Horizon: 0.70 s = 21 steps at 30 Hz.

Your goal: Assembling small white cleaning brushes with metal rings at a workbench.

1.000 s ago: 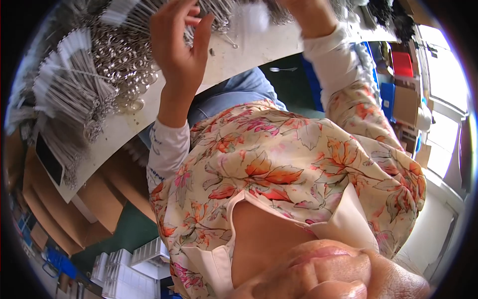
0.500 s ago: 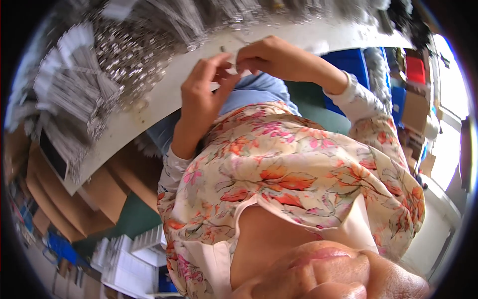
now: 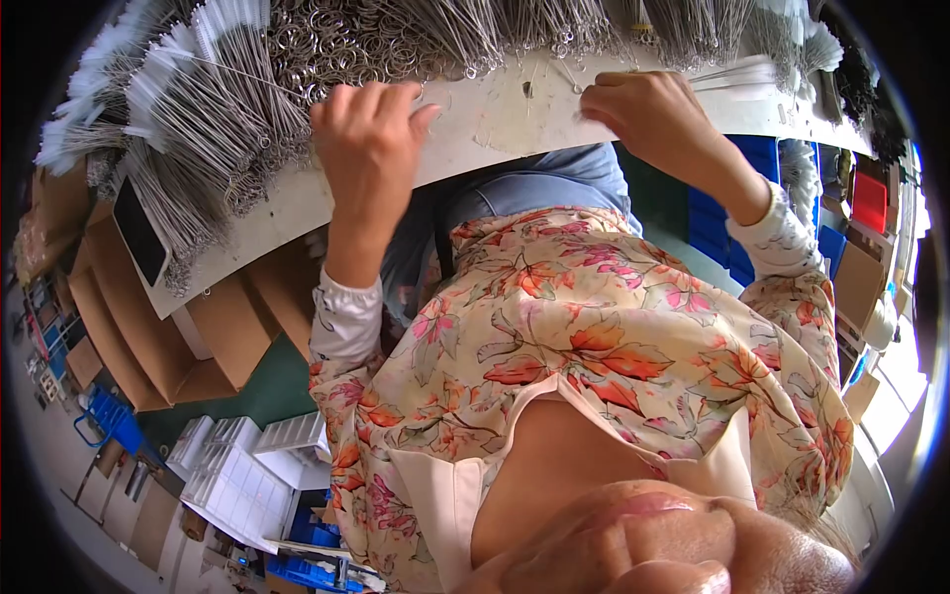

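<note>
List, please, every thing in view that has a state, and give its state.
left hand: fingers curled, at the ring pile
right hand: pinching white brushes
metal rings: loose, heaped
wire brushes: bundled, lying flat
cardboard boxes: open, under the table
white table: cluttered

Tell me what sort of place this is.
Likely a small assembly workshop: a white worktable heaped with metal rings and bundled wire brushes, with cardboard boxes stacked underneath.
</note>
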Each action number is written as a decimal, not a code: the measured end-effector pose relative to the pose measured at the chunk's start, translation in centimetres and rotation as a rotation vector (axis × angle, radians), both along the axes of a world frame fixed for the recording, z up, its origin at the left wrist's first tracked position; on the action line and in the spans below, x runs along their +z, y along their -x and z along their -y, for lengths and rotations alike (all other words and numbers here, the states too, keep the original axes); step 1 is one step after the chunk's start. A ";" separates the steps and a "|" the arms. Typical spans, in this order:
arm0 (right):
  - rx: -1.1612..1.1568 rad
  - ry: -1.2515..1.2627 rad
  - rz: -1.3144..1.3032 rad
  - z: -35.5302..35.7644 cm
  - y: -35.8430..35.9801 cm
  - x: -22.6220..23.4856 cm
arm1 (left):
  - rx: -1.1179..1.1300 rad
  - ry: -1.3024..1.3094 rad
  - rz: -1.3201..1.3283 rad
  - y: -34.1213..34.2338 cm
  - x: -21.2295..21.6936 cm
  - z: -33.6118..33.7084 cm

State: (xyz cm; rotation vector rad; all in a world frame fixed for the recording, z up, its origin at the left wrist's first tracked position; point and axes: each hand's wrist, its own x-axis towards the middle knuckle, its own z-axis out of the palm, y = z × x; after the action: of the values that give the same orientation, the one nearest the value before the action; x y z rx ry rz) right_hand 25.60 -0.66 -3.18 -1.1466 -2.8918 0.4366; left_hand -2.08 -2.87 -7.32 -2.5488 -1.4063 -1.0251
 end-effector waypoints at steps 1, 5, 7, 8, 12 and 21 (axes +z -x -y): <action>-0.007 -0.282 0.284 0.2 0.0 -0.7 | 0.077 0.075 -0.095 0.4 -0.4 -0.5; -0.121 -0.001 -0.259 0.1 1.5 -2.7 | 0.136 0.060 -0.226 0.6 -1.2 -1.3; -0.190 0.207 -0.569 0.1 3.0 -1.7 | 0.151 0.067 -0.164 0.7 -0.6 -0.8; -0.186 0.206 -0.576 0.0 3.9 -0.8 | 0.147 0.108 0.061 0.6 -0.2 -0.4; -0.276 0.533 -0.946 -0.1 7.5 2.1 | -0.124 0.628 1.176 -0.3 1.5 1.8; 0.065 0.074 -1.116 1.7 10.3 2.9 | -0.284 0.551 1.455 -1.4 4.1 2.9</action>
State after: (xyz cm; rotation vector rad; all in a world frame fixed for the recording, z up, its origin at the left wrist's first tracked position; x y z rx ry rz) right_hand 15.31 -2.40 -0.24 -0.5079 -1.9259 0.8410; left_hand -0.64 -5.79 -3.26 -2.1376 -1.5746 -3.3159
